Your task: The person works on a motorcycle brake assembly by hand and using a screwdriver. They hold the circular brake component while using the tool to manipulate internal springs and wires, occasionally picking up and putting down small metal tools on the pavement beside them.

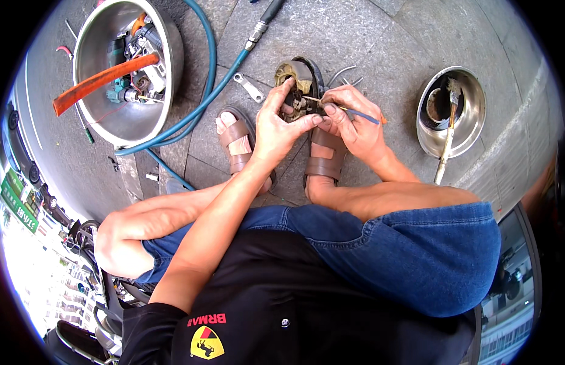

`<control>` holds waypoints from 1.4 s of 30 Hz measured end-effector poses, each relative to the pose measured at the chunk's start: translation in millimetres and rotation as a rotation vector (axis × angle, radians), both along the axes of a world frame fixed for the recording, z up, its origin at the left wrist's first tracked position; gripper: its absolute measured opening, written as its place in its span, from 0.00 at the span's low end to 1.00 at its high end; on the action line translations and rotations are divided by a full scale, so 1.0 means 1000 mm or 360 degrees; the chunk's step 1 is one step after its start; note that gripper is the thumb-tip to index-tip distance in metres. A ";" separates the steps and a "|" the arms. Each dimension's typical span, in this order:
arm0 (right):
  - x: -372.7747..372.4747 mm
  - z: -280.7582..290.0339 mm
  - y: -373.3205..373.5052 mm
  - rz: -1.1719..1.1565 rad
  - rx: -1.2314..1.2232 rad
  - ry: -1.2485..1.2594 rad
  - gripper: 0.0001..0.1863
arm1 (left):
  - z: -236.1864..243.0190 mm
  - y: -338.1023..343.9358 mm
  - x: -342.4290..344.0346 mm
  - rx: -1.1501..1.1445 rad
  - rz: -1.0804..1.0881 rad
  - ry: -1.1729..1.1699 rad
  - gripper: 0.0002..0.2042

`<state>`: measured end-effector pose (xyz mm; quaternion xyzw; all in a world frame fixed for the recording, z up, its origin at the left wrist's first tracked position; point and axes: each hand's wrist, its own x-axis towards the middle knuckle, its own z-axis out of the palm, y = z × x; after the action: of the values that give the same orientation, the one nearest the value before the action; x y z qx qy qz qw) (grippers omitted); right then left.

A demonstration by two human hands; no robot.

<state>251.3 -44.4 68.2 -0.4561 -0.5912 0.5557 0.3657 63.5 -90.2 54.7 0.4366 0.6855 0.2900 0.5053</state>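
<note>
Between my feet, my left hand (275,129) is closed around a round, greasy mechanical part (302,74) with a tan, dirty casing and a dark curved rim. Its dark inner side faces my right hand (355,125). That hand pinches a thin tool with a blue handle (362,115). The tool's pale, slender end reaches left to the inside of the part; whether it touches is too small to tell. A bit of orange shows just beyond the right fingers. My left thumb and right fingertips meet at the part's near edge, partly hiding it.
A steel basin (174,73) at the far left holds power tools and a long orange bar (106,85). A blue-green hose (212,91) curves beside it. A small silver wrench (249,88) lies near my left foot. At right, a steel bowl (479,112) holds a dark cup and a brush (446,143).
</note>
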 end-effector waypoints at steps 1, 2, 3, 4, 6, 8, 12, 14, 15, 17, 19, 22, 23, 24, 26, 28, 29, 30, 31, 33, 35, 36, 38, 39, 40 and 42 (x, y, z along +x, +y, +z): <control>0.000 -0.001 -0.001 0.0000 -0.0001 0.0000 0.06 | 0.000 0.000 0.000 -0.0002 -0.0004 -0.0001 0.44; 0.001 -0.003 -0.001 0.0001 0.0106 -0.0035 0.07 | 0.000 0.000 0.001 -0.0003 -0.0004 -0.0002 0.44; 0.000 -0.004 -0.001 0.0002 0.0214 -0.0066 0.08 | -0.001 0.001 0.000 0.0012 -0.0006 -0.0007 0.44; 0.000 -0.005 0.000 0.0003 0.0214 -0.0064 0.08 | -0.001 0.001 0.000 0.0028 -0.0008 -0.0013 0.44; 0.000 -0.007 0.001 0.0109 0.0515 -0.0229 0.11 | 0.000 0.001 -0.001 0.0018 -0.0004 -0.0004 0.44; 0.000 -0.006 -0.002 0.0135 0.0579 -0.0278 0.12 | 0.001 0.002 0.000 0.0009 0.0000 0.0007 0.44; -0.003 -0.006 -0.001 0.0166 0.0626 -0.0306 0.12 | 0.001 0.002 -0.001 0.0034 -0.0004 0.0029 0.44; -0.003 -0.005 0.001 0.0164 0.0582 -0.0283 0.11 | 0.000 0.001 -0.002 0.0052 0.0004 0.0018 0.44; -0.002 -0.004 0.002 0.0131 0.0487 -0.0220 0.10 | 0.002 0.003 -0.001 0.0032 -0.0023 0.0049 0.44; 0.001 -0.003 0.003 0.0094 0.0392 -0.0154 0.09 | 0.003 0.004 0.001 0.0012 -0.0053 0.0083 0.44; 0.000 -0.002 0.004 0.0091 0.0244 -0.0103 0.07 | 0.003 0.003 0.000 0.0007 -0.0045 0.0071 0.45; -0.001 0.001 0.006 0.0088 0.0134 -0.0092 0.06 | 0.003 0.002 -0.001 -0.0014 -0.0055 0.0088 0.45; 0.000 0.001 0.006 0.0088 0.0133 -0.0094 0.06 | 0.003 0.002 -0.001 -0.0015 -0.0056 0.0086 0.45; 0.000 0.000 0.006 0.0076 0.0121 -0.0087 0.06 | 0.002 0.002 -0.001 -0.0013 -0.0061 0.0091 0.45; 0.001 0.000 0.006 0.0063 0.0108 -0.0081 0.06 | 0.002 0.002 -0.001 -0.0010 -0.0067 0.0095 0.45; 0.001 0.000 0.006 0.0057 0.0087 -0.0067 0.05 | 0.002 0.002 -0.001 0.0012 -0.0063 0.0098 0.45; 0.001 -0.001 0.006 0.0056 0.0087 -0.0068 0.05 | 0.002 0.002 -0.001 0.0012 -0.0063 0.0097 0.45; 0.002 -0.002 0.005 0.0054 0.0092 -0.0059 0.05 | 0.002 0.002 -0.001 0.0015 -0.0063 0.0094 0.45; 0.002 -0.004 0.005 0.0052 0.0098 -0.0049 0.05 | 0.002 0.002 -0.001 0.0017 -0.0063 0.0091 0.45; 0.003 -0.004 0.003 0.0037 0.0084 -0.0027 0.05 | 0.001 0.002 -0.002 0.0011 -0.0070 0.0102 0.45; 0.002 -0.003 0.003 0.0023 0.0070 -0.0005 0.05 | 0.001 0.001 -0.002 0.0004 -0.0076 0.0115 0.45; 0.002 -0.001 0.004 0.0030 0.0044 -0.0009 0.05 | 0.002 0.002 -0.002 0.0003 -0.0079 0.0113 0.45; 0.001 0.002 0.006 0.0040 0.0020 -0.0015 0.05 | 0.002 0.002 -0.002 0.0002 -0.0079 0.0112 0.45; 0.000 0.003 0.008 0.0061 0.0116 -0.0045 0.06 | 0.001 0.002 -0.002 0.0014 -0.0068 0.0101 0.44; -0.001 0.004 0.010 0.0082 0.0212 -0.0075 0.06 | 0.000 0.002 -0.001 0.0027 -0.0058 0.0090 0.44; -0.003 0.003 0.018 0.0134 0.0323 -0.0112 0.07 | 0.001 0.003 -0.002 0.0029 -0.0057 0.0087 0.44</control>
<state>248.1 -26.9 70.8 -0.4106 -0.6756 0.4915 0.3654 61.8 -87.4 55.6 0.4612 0.6885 0.2752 0.4873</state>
